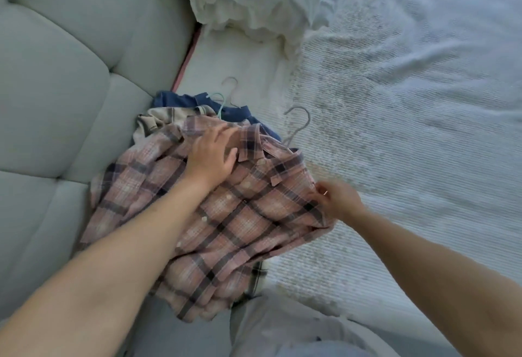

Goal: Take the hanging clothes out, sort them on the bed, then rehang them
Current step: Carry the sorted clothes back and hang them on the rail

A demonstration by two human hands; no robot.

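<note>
Sorting under way: left hand [210, 154] flat, fingers spread, on pink plaid flannel shirt [226, 215]; right hand [337, 201] pinches its three-o'clock edge; rehanging remains.

Pink plaid shirt [226, 215] – soft woven cloth, matt, faintly fuzzy, pale glossy buttons. Blue garment [180, 101] beneath – plain matt cloth. Hanger hook [300, 119] near bedspread's left edge – thin, grey, dull finish. Bedspread [409, 130] – white, ribbed, rough texture. Headboard [70, 74] – padded, smooth grey-green upholstery. White lace-edged fabric [240, 3] at bed's top edge – frilly, matt.
</note>
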